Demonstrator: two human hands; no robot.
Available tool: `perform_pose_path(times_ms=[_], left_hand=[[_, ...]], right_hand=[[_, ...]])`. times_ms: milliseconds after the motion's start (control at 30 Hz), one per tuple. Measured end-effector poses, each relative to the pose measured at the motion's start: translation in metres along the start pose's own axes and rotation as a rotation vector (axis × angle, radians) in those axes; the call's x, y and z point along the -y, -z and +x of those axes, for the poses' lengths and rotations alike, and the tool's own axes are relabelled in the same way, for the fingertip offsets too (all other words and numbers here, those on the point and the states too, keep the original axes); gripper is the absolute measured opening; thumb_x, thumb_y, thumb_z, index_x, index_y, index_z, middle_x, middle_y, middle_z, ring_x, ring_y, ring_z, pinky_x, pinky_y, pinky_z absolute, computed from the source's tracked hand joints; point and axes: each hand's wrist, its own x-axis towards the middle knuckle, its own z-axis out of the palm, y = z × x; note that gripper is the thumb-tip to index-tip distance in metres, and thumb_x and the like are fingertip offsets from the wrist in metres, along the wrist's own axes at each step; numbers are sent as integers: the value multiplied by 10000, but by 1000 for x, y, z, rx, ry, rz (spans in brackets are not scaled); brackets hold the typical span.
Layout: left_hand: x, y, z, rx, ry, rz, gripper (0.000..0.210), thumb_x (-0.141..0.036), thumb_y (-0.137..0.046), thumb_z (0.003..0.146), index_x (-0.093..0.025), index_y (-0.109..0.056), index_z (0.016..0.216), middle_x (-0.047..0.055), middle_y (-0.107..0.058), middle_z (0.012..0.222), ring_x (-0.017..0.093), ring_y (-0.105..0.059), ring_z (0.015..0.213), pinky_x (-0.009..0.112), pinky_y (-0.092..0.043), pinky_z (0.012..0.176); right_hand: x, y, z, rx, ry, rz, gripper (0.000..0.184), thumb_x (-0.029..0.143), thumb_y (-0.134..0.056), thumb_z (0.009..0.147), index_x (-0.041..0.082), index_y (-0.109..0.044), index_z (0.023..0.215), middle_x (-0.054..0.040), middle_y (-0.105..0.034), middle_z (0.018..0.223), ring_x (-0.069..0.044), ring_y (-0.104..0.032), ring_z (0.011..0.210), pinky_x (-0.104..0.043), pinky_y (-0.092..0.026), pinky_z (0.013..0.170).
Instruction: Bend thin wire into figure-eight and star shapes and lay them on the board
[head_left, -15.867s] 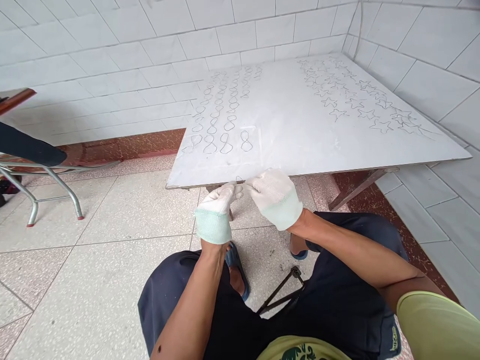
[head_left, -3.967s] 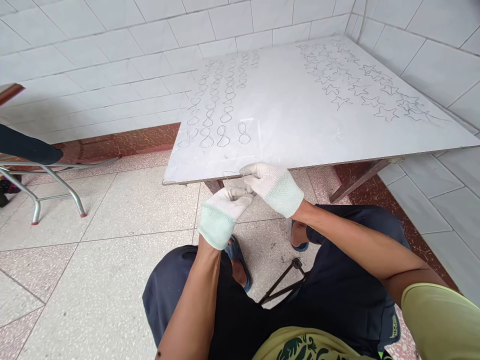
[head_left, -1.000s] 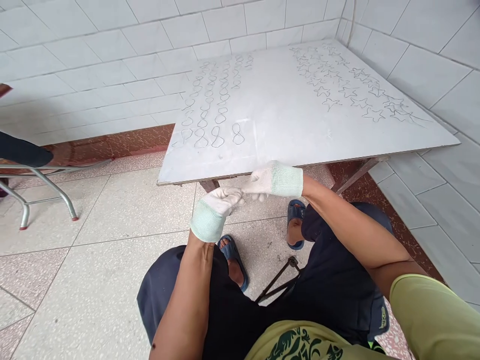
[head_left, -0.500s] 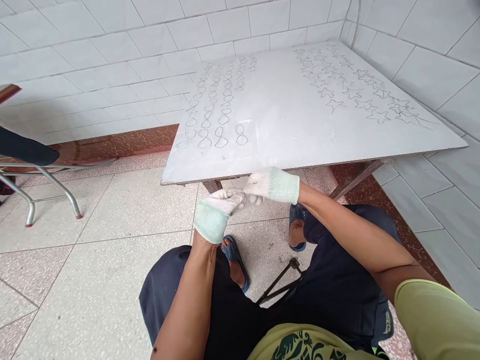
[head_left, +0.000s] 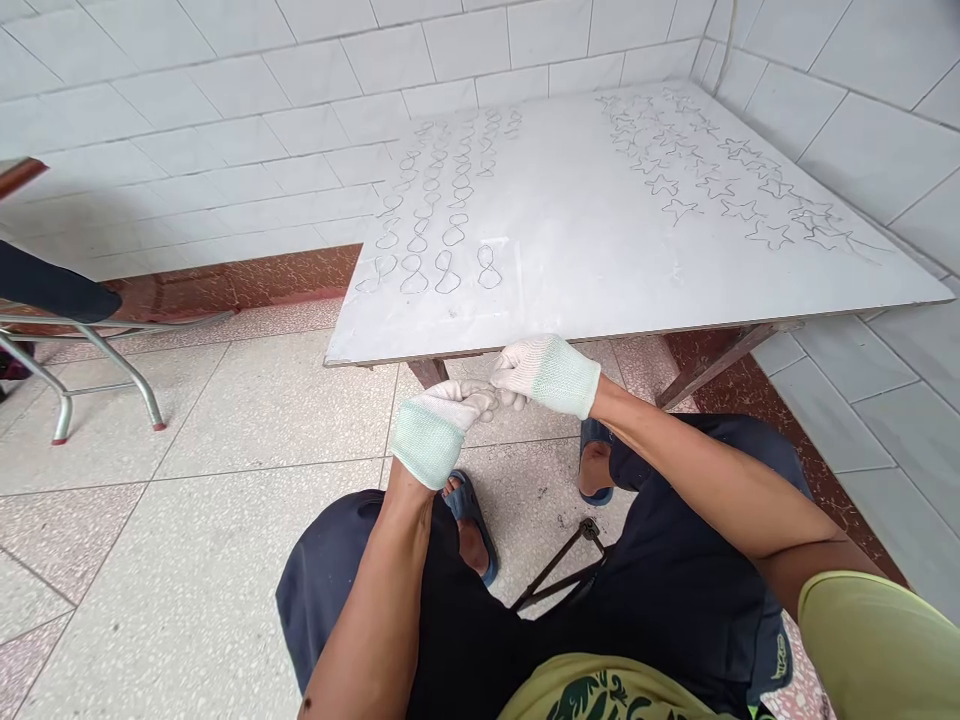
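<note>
Both my hands wear white knit gloves with pale green cuffs and meet in front of the table's near edge. My left hand [head_left: 452, 405] has its fingers curled and pinched together. Touching or almost touching it, my right hand [head_left: 523, 370] is closed with fingertips pressed inward. Whatever lies between the fingertips is too small or hidden to make out. Beyond them, on the white tabletop [head_left: 585, 280], rows of thin wire figure-eights [head_left: 447, 272] lie at the left. Thin wire stars [head_left: 679, 210] lie in rows at the right. One separate figure-eight [head_left: 489, 268] sits nearer the middle.
White tiled walls [head_left: 465, 45] close off the back and right. Below the table stand wooden legs [head_left: 712, 365]. A dark metal stand [head_left: 589, 530] is between my feet. At left, a metal-framed stool [head_left: 112, 350] has another person's leg [head_left: 56, 285] over it.
The view has shifted slightly, so the table sits a little further right. My hands stay together, with the right wrist turned slightly and the fingers moved a little.
</note>
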Motion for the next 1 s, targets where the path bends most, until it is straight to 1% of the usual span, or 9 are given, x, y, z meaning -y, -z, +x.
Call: perform_pose_path(times_ms=[133, 200, 300, 400, 533, 667, 800, 900, 1000], left_hand=[[7, 7, 9, 59, 36, 17, 277, -433, -853, 676, -186, -729, 692, 40, -686, 611, 165, -589, 574, 303, -433, 562], [10, 9, 10, 74, 44, -15, 261, -414, -853, 675, -183, -732, 691, 45, -700, 632, 157, -590, 574, 303, -447, 575], [10, 8, 8, 105, 34, -72, 251, -365, -890, 651, -172, -741, 711, 44, -709, 661, 162, -627, 624, 310, -500, 640], [6, 7, 4, 102, 55, -67, 292, -363, -923, 638, -163, -753, 767, 40, -716, 688, 171, -652, 653, 312, -516, 659], [1, 3, -4, -14, 89, 7, 363, -400, -931, 650, -158, -767, 864, 51, -734, 718, 201, -679, 684, 333, -524, 689], [-2, -9, -12, -216, -37, 219, 219, -417, -775, 837, -206, -749, 789, 11, -654, 644, 202, -619, 703, 316, -435, 664], [-6, -17, -17, -345, -170, 457, 212, -365, -677, 916, -243, -750, 758, -3, -578, 615, 211, -554, 733, 313, -325, 640], [-7, -19, -20, -390, -206, 492, 195, -362, -667, 928, -255, -774, 806, 5, -575, 637, 226, -545, 761, 318, -298, 651], [-5, -21, -22, -415, -209, 434, 222, -404, -639, 960, -272, -804, 892, 13, -610, 674, 235, -538, 768, 321, -295, 662]], right_hand=[[5, 4, 2, 67, -6, -17, 307, 340, -745, 966, 177, -690, 712, -8, -743, 655, -125, -694, 580, -225, -520, 562], [7, 3, 1, 49, 28, -50, 369, 395, -720, 987, 178, -681, 691, -4, -734, 663, -120, -681, 597, -227, -502, 588], [8, -2, -2, -12, 91, -85, 384, 369, -686, 997, 178, -666, 664, 16, -689, 646, -106, -640, 624, -227, -462, 624], [7, -4, -4, -51, 123, -65, 305, 319, -657, 997, 179, -694, 729, 27, -685, 685, -99, -624, 653, -226, -463, 665], [7, -2, -5, -150, 91, -88, 281, 360, -649, 1017, 182, -715, 811, 27, -673, 681, -109, -616, 652, -233, -472, 671], [7, -5, 0, -155, 31, -57, 346, 370, -604, 1059, 182, -660, 774, 30, -630, 625, -90, -570, 553, -216, -445, 558], [2, -8, 7, -61, 20, 49, 161, 317, -652, 1029, 181, -738, 1036, 57, -601, 602, -94, -553, 524, -202, -452, 510], [0, -9, 7, -8, 120, 90, 248, 321, -653, 1011, 185, -748, 1195, 64, -596, 613, -102, -541, 542, -209, -469, 537], [4, -10, -1, -57, 149, 36, 351, 288, -639, 984, 174, -740, 1301, 52, -635, 654, -111, -552, 571, -229, -485, 586]])
